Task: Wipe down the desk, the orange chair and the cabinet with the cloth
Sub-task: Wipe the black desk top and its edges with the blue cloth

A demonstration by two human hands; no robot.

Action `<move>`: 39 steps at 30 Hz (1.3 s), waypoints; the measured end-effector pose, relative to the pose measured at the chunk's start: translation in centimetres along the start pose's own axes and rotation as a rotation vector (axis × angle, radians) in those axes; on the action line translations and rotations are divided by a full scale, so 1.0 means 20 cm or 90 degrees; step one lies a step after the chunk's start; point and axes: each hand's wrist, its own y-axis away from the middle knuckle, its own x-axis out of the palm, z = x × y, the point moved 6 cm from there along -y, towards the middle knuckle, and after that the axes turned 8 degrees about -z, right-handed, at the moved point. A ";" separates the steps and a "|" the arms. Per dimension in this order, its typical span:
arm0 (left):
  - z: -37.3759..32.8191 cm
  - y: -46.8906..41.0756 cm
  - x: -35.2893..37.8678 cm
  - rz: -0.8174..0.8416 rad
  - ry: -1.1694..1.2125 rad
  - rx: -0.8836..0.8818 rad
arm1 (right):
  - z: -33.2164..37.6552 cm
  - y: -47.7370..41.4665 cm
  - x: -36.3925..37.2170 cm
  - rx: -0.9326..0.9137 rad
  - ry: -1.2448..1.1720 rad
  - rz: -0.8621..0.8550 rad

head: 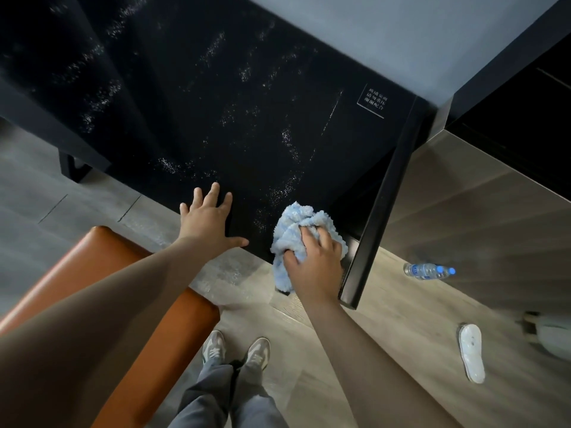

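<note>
A black glass desk (216,103) fills the upper middle, its top streaked with pale smears. My left hand (210,220) lies flat on the desk's near edge, fingers spread. My right hand (315,261) grips a bunched light-blue cloth (293,223) at the desk's near right corner, with part of the cloth hanging over the edge. The orange chair (102,267) stands at the lower left beside my legs, partly hidden by my left arm. A dark cabinet (519,97) stands at the upper right.
A plastic water bottle (428,270) lies on the wooden floor to the right of the desk. A white slipper (472,352) lies farther right and nearer. A small white label (374,101) sits on the desk's far right. My shoes (234,350) stand below the desk edge.
</note>
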 end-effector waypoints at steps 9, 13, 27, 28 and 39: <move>0.02 0.00 -0.01 0.036 -0.006 0.038 | 0.03 0.24 0.00 0.017 -0.023 0.051; 0.05 0.00 -0.06 0.091 0.007 0.079 | 0.04 0.34 -0.02 0.043 -0.057 0.067; 0.15 0.18 -0.31 0.111 0.146 0.105 | 0.13 0.05 -0.39 0.090 -0.139 -0.137; 0.16 0.18 -0.34 0.112 0.150 0.111 | 0.14 0.01 -0.42 0.088 -0.145 -0.146; 0.15 -0.04 -0.53 0.097 0.148 0.117 | 0.18 -0.53 -0.56 0.056 -0.170 -0.180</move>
